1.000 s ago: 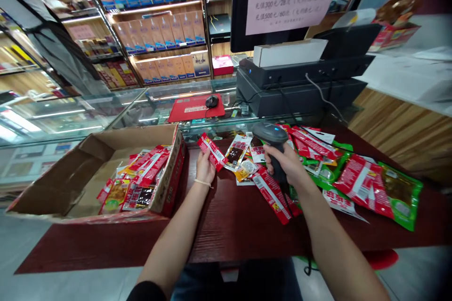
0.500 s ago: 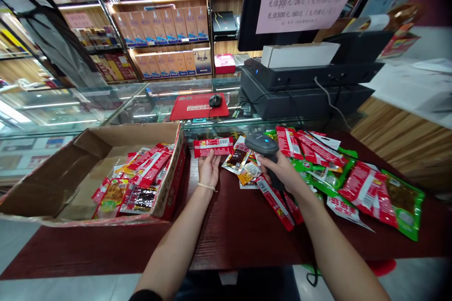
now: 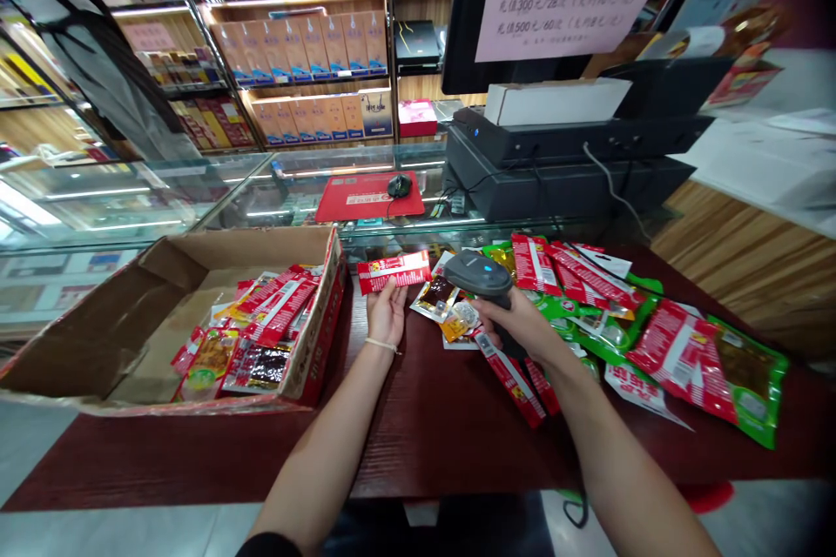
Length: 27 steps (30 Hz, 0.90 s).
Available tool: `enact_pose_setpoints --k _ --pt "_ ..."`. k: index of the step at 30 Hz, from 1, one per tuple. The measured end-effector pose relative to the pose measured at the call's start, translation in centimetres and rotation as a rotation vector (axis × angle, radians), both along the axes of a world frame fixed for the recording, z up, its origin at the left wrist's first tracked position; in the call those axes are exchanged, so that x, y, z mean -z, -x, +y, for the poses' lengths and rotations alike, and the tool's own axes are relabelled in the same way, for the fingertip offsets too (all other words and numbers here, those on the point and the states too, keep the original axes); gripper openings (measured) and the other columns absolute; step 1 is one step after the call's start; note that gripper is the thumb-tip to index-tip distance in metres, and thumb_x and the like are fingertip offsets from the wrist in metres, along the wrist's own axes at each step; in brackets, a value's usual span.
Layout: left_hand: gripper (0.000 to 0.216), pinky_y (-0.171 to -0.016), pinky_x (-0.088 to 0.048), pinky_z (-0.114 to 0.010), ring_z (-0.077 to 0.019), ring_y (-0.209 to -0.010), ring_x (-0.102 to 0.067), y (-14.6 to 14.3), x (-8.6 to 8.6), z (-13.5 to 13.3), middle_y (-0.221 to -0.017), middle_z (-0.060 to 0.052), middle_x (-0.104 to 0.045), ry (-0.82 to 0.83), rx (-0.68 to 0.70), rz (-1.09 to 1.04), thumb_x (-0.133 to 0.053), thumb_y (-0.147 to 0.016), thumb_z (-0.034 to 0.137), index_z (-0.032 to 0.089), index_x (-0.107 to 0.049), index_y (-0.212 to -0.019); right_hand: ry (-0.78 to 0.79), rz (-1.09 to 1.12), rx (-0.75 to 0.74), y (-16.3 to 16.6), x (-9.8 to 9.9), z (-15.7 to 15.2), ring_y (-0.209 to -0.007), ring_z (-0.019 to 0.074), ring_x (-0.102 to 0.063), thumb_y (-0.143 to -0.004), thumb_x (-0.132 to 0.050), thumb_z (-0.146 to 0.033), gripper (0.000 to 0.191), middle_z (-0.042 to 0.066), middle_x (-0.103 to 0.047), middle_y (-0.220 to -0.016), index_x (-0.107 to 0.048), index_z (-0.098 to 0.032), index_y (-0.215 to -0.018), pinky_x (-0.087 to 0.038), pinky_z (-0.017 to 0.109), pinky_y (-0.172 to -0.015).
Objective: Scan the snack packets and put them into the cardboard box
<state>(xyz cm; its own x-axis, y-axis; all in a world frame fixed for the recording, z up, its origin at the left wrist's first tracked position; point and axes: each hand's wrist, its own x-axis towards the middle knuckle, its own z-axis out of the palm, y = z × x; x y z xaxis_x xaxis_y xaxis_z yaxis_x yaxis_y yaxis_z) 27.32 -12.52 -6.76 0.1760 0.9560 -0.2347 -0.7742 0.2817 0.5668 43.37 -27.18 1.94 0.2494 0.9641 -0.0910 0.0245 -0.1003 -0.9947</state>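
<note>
Between its fingers and thumb, my left hand point(image 3: 387, 313) grips a narrow red snack packet point(image 3: 394, 271), its printed side up, just right of the cardboard box point(image 3: 330, 322). My right hand point(image 3: 515, 322) is wrapped round the handle of a dark grey barcode scanner point(image 3: 480, 276), whose head points left toward the packet. A small blue light glows on top of the scanner. Below it lie a silver-edged packet with dark contents point(image 3: 436, 296) and a long red packet point(image 3: 509, 379). The box holds several red, green and dark packets point(image 3: 280, 305).
Green and red packets point(image 3: 683, 357) are heaped on the dark red table point(image 3: 424, 444) at right. Behind are a glass counter with a red mouse pad point(image 3: 353, 198) and mouse point(image 3: 399, 185), a monitor and a black cash drawer point(image 3: 555, 191). A person point(image 3: 97, 43) stands at far left near shelves.
The scanner head has swung a little to the left, closer to the red packet. The packet in my left hand has tilted slightly, its right end higher. The person's hand at upper left has lowered.
</note>
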Motion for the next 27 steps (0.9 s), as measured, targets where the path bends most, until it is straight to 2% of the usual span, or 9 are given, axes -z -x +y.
enact_pose_setpoints --k 6,9,12,16,19,22,24,27 --pt "0.016 -0.091 -0.052 -0.029 -0.0111 -0.087 -0.069 0.0 -0.4 -0.3 -0.088 -0.002 -0.072 -0.061 0.01 0.027 -0.071 -0.075 0.011 0.017 -0.062 -0.087 0.002 0.067 0.014 -0.2 -0.1 0.0 -0.033 0.0099 -0.046 -0.076 -0.071 -0.045 0.033 -0.008 -0.051 -0.049 -0.047 -0.023 -0.078 -0.037 0.022 -0.033" --pt "0.024 -0.09 -0.052 -0.031 -0.0116 -0.087 -0.069 -0.2 -1.4 -0.8 -0.088 -0.001 -0.071 -0.127 -0.004 0.119 -0.076 -0.072 0.016 0.018 -0.059 -0.089 -0.041 0.111 0.034 -0.3 -0.1 0.1 -0.033 0.0085 -0.045 -0.076 -0.071 -0.047 0.035 -0.008 -0.052 -0.051 -0.047 -0.022 -0.078 -0.036 0.02 -0.032" --pt "0.035 -0.085 -0.053 -0.031 -0.0143 -0.089 -0.068 -0.5 -3.5 -1.5 -0.095 -0.002 -0.07 -0.24 -0.035 0.245 -0.078 -0.07 0.027 0.02 -0.056 -0.097 -0.048 0.167 0.074 -0.2 -0.4 0.2 -0.033 0.0086 -0.045 -0.074 -0.073 -0.048 0.037 -0.008 -0.051 -0.051 -0.047 -0.022 -0.078 -0.036 0.02 -0.032" --pt "0.04 -0.08 -0.053 -0.028 -0.0171 -0.093 -0.067 0.3 -8.0 -3.2 -0.103 -0.005 -0.069 -0.401 -0.102 0.345 -0.075 -0.073 0.037 0.021 -0.055 -0.104 -0.048 0.165 0.071 -0.1 -0.5 0.1 -0.034 0.0091 -0.045 -0.073 -0.074 -0.048 0.037 -0.007 -0.049 -0.049 -0.049 -0.021 -0.074 -0.036 0.021 -0.032" --pt "0.034 -0.087 -0.052 -0.03 -0.0181 -0.097 -0.065 2.8 -12.1 -4.8 -0.105 -0.004 -0.068 -0.558 -0.145 0.399 -0.072 -0.077 0.035 0.023 -0.058 -0.105 -0.062 0.149 0.044 0.3 -0.4 0.0 -0.035 0.0087 -0.046 -0.074 -0.073 -0.047 0.036 -0.006 -0.051 -0.051 -0.05 -0.021 -0.073 -0.037 0.021 -0.033" --pt "0.032 -0.086 -0.052 -0.031 -0.0194 -0.096 -0.065 6.9 -15.4 -5.5 -0.102 -0.004 -0.068 -0.668 -0.238 0.476 -0.071 -0.078 0.036 0.024 -0.059 -0.105 -0.062 0.146 0.03 0.8 -0.3 -0.1 -0.036 0.0086 -0.046 -0.074 -0.075 -0.045 0.034 -0.005 -0.051 -0.052 -0.051 -0.021 -0.074 -0.039 0.021 -0.033" --pt "0.032 -0.084 -0.053 -0.03 -0.0194 -0.095 -0.065 10.3 -16.6 -4.7 -0.1 -0.004 -0.068 -0.711 -0.324 0.555 -0.072 -0.077 0.037 0.023 -0.06 -0.104 -0.048 0.153 0.021 1.0 -0.2 -0.1 -0.037 0.0088 -0.046 -0.073 -0.075 -0.045 0.035 -0.005 -0.051 -0.053 -0.051 -0.021 -0.072 -0.039 0.021 -0.034" --pt "0.034 -0.081 -0.053 -0.028 -0.0178 -0.091 -0.065 15.7 -16.4 -1.9 -0.099 -0.004 -0.067 -0.712 -0.403 0.678 -0.073 -0.076 0.038 0.021 -0.06 -0.102 -0.023 0.176 0.004 1.2 0.0 0.0 -0.038 0.0095 -0.046 -0.072 -0.076 -0.047 0.036 -0.003 -0.05 -0.053 -0.051 -0.021 -0.068 -0.04 0.022 -0.034"
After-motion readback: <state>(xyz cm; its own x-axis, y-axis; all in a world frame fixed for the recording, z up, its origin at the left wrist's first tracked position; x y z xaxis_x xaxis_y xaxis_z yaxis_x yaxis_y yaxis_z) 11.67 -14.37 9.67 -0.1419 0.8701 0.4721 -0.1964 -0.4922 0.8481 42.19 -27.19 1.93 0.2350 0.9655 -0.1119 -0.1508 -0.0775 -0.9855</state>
